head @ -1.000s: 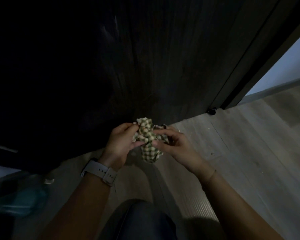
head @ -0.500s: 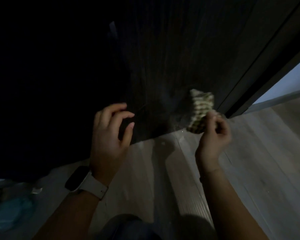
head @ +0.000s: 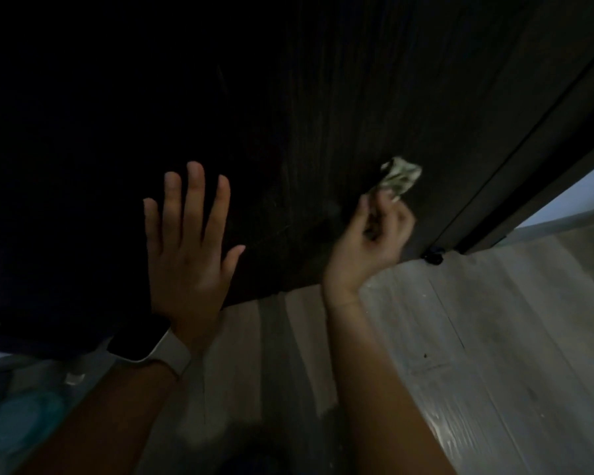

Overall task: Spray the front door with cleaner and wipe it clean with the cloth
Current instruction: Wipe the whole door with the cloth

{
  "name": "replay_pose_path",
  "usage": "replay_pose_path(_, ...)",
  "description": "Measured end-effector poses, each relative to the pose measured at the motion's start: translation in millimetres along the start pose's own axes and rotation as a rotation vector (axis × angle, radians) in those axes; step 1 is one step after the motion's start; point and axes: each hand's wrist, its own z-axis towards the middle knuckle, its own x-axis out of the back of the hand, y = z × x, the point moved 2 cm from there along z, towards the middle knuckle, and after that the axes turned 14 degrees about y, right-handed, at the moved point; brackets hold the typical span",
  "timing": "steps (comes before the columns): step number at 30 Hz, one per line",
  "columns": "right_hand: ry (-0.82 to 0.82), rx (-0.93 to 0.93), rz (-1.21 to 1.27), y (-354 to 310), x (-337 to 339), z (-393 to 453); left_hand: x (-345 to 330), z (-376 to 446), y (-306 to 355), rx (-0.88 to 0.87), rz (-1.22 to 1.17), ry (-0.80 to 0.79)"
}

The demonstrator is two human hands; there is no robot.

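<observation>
- My left hand (head: 189, 248) lay flat, fingers spread, against the dark door (head: 340, 114).
- My right hand (head: 371, 241) pinched the bunched checked cloth (head: 401, 176) against it.

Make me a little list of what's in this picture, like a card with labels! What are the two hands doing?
door: dark wood door, lower part in view
left hand: left hand spread flat, fingers straight, against the door
right hand: right hand grips the cloth
cloth: checked cloth, bunched up, held at the door near its right edge
wrist: watch with a pale strap on the left wrist
floor: pale wood floor
</observation>
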Motion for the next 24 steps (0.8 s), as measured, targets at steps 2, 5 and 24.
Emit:
replay_pose_path(2,-0.17,-0.039,-0.027,8,11,-45,4,-1,-5,-0.05,0.053,-0.02)
replay_pose_path(5,-0.569,0.069,-0.049,5,26,-104,5,-1,-15,-0.106,0.109,-0.021)
replay_pose_path(24,-0.21,-0.22,0.119,-29,2,-68,-1,-1,-26,-0.167,0.083,0.059)
